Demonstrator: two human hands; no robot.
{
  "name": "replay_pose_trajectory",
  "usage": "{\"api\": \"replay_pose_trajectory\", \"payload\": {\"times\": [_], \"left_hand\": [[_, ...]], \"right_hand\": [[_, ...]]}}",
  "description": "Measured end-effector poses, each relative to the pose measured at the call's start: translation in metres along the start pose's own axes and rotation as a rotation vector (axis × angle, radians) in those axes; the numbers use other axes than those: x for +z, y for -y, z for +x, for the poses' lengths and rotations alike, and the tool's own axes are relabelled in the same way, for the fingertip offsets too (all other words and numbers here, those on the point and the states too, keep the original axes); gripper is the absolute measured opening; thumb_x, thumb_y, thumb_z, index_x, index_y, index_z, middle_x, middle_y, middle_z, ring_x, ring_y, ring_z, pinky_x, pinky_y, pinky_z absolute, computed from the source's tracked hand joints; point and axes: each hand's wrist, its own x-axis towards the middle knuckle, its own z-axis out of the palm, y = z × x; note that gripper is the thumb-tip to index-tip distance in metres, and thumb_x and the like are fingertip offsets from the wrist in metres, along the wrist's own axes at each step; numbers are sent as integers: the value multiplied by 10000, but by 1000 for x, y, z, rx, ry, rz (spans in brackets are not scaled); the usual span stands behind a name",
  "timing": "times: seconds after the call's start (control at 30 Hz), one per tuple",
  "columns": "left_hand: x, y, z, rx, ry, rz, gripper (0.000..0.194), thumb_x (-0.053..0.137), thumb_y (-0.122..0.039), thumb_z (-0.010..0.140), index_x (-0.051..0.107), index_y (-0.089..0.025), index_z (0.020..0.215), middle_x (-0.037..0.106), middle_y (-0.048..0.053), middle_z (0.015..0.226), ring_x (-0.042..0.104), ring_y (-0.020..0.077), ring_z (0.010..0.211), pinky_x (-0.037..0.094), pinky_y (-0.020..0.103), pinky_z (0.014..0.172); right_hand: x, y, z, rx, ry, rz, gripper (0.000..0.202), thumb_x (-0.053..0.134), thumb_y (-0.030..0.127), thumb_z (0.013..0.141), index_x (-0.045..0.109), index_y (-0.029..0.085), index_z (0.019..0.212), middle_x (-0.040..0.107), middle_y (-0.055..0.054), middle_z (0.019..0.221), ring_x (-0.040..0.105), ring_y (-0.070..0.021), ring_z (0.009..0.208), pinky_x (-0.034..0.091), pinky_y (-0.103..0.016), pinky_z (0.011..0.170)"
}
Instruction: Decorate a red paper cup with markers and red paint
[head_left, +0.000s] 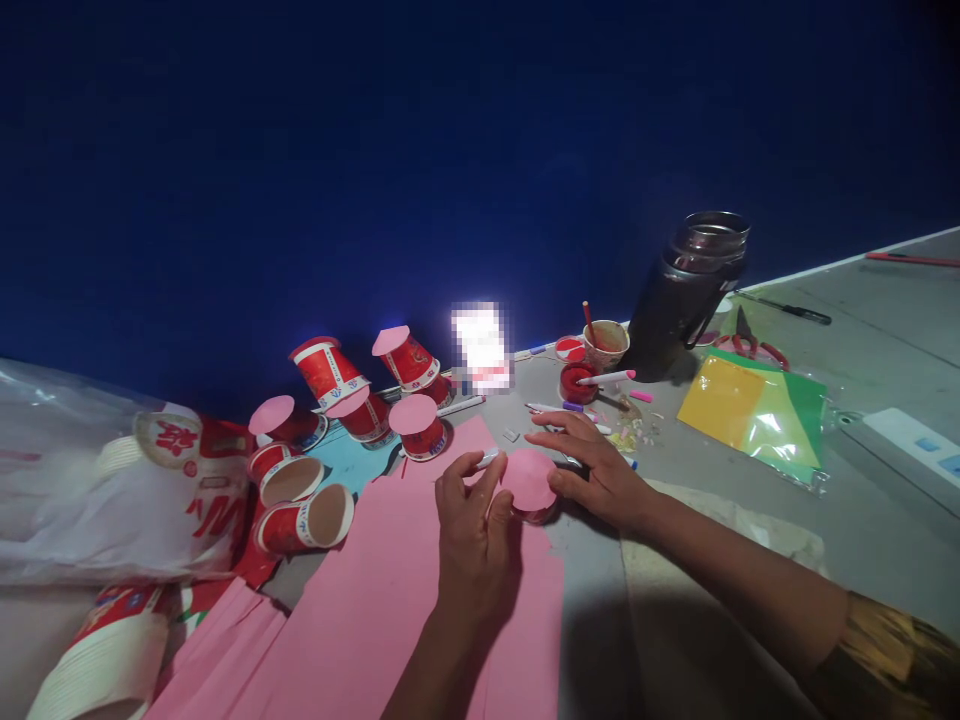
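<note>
On the table (592, 585), the left hand (476, 510) and right hand (600, 468), fingers loosely spread, frame a pink disc (529, 478) topping a red cup (534, 516), while capped cups (417, 443) nearby already wear discs and two sideways cups (282, 528) show none.

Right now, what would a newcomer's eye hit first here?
Probably the glaring white pixelated patch near the picture's middle. Next, the round pink paper disc between the bare left hand and bare right hand. Then the tall dark metallic flask, farther off on the right.
</note>
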Motion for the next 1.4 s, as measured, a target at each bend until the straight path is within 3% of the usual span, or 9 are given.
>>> {"api": "replay_pose_trajectory", "payload": {"times": [0.23,0.47,0.6,0.73,0.93,1.07,1.17,1.4], "left_hand": [[2,2,0,54,-23,32,360,516,-248,1088,701,-323,1388,583,110,1406,557,283,1322,575,463,1014],[-3,-6,-5,229,-110,182,431,535,-144,1061,598,-233,1479,545,161,1467,511,294,1336,544,433,992],[-1,-10,-7,331,-159,237,377,561,-59,1021,633,-146,1381,604,182,1366,553,292,1269,494,455,1029],[3,-12,-6,370,-202,246,339,585,-36,999,655,-143,1312,637,165,1271,591,286,1201,491,464,1019],[0,-13,-7,312,-226,188,290,606,-60,998,690,-189,1244,631,127,1225,600,269,1177,535,446,991],[-3,-12,-6,84,-226,42,121,638,-162,1017,731,-229,1058,627,73,1100,638,227,1080,585,390,914],[-1,-11,-4,-28,-232,-55,125,664,-229,1017,785,-260,1020,620,59,1079,651,213,1034,600,374,872],[9,-6,-3,-18,-248,-88,119,723,-287,990,842,-281,980,623,66,1080,643,223,1002,594,418,864]], "right_hand": [[6,-2,-2,-102,-28,-87,396,598,515,1061,745,307,1364,627,-136,1520,536,-343,1440,467,-588,1173],[-6,4,-6,-162,-79,-143,495,497,540,1097,566,352,1549,566,-140,1587,524,-344,1452,430,-630,1183],[-7,10,-6,-255,-76,-200,516,503,583,1079,575,316,1515,562,-170,1564,509,-361,1460,439,-631,1166],[-4,10,-6,-285,-68,-219,505,553,581,1060,603,287,1469,596,-181,1517,528,-362,1441,449,-616,1158],[-8,4,-6,-178,-139,-105,399,540,477,1093,662,272,1413,661,-165,1467,593,-340,1380,454,-596,1145],[-10,4,-5,8,-198,-16,259,630,380,1062,747,284,1272,724,-129,1388,662,-312,1287,500,-563,1109],[-7,5,-4,82,-179,24,250,659,393,1044,760,285,1246,726,-125,1393,663,-314,1303,495,-582,1137],[3,1,-6,104,-93,29,347,717,438,999,737,306,1319,707,-116,1425,615,-321,1389,504,-582,1177]]}}
